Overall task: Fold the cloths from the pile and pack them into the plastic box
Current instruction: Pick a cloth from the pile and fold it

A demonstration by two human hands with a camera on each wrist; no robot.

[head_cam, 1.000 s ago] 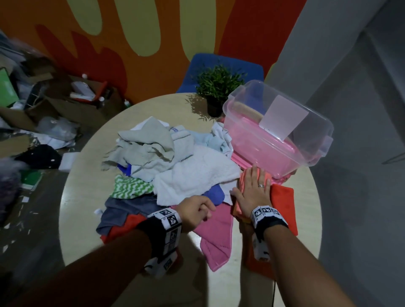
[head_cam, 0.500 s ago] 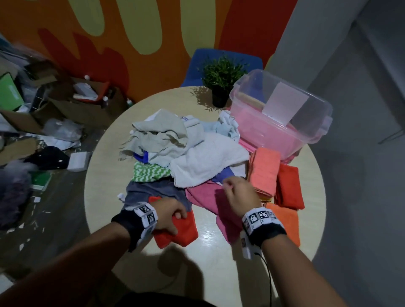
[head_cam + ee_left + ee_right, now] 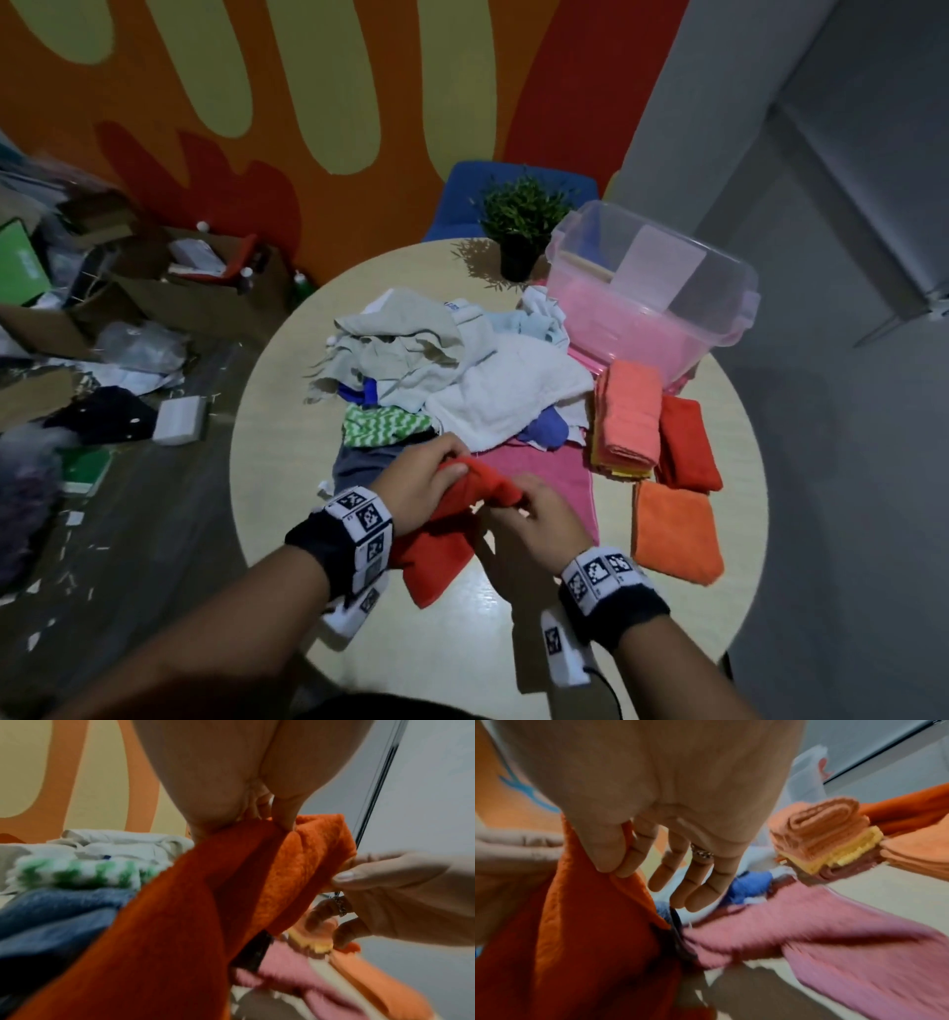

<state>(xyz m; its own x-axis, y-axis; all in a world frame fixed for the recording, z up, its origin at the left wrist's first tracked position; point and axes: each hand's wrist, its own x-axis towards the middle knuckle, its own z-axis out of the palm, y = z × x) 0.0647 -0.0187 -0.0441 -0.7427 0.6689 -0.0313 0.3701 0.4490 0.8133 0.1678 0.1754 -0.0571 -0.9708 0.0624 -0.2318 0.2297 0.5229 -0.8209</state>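
Both hands hold one red-orange cloth [image 3: 441, 545] lifted above the near part of the round table [image 3: 267, 452]. My left hand [image 3: 426, 478] grips its top edge; in the left wrist view its fingers [image 3: 280, 815] pinch the fabric [image 3: 180, 923]. My right hand [image 3: 534, 506] pinches the same edge between thumb and forefinger, as the right wrist view shows on the cloth [image 3: 590, 923], with the other fingers [image 3: 693, 882] spread. The pile of unfolded cloths [image 3: 462, 380] lies behind. The clear plastic box [image 3: 652, 288] stands at the far right.
Folded cloths lie right of the pile: a peach stack [image 3: 629, 416], a red one [image 3: 688, 447], an orange one [image 3: 675, 534]. A pink cloth [image 3: 554, 473] is spread under my hands. A potted plant [image 3: 518, 226] stands behind the pile. Clutter covers the floor at left.
My right hand left the peach stack and came to the middle. My left hand pulled the red-orange cloth out of the pile and both hands now hold it raised.
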